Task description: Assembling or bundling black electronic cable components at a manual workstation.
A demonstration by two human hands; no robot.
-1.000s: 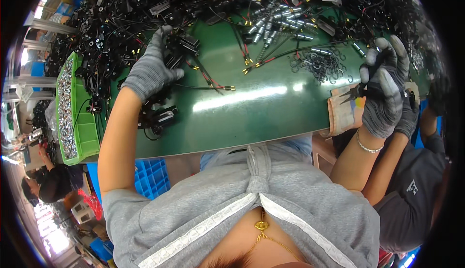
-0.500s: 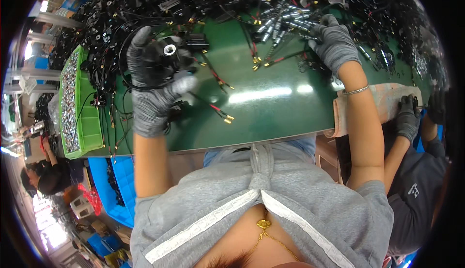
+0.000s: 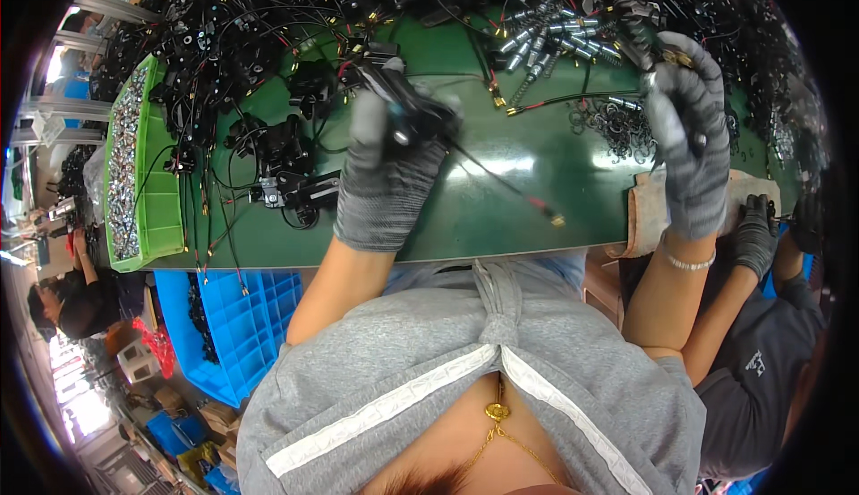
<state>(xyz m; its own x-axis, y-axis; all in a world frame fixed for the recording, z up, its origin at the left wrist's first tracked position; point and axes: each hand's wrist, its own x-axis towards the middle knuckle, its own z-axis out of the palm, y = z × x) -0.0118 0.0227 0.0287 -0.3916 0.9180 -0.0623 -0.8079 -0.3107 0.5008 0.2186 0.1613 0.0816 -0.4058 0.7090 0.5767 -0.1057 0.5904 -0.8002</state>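
Note:
My left hand [image 3: 385, 182], in a grey knit glove, grips a black plastic part [image 3: 407, 106] slightly blurred by motion. From that part a thin cable runs right to red sleeves and gold connector tips [image 3: 557, 219]. On the right, my gloved right hand [image 3: 689, 137] is raised with its fingers curled together. A small shiny piece shows at its fingertips, too blurred to name. Left of that hand lie silver cylinders with springs [image 3: 559, 38] in a loose heap. Small black rings [image 3: 617, 126] are scattered below them on the green tabletop [image 3: 501, 204].
Tangled black parts and cables [image 3: 268, 12] are piled along the far side. A green tray [image 3: 165, 226] of small metal pieces stands left, above a blue crate [image 3: 255, 325]. At right, a co-worker's gloved hand [image 3: 756, 235] is beside a folded cloth [image 3: 646, 217].
My left hand has moved right with the black part, turning it. My right hand has left the silver cylinders, coming right and nearer, with its fingers curled up.

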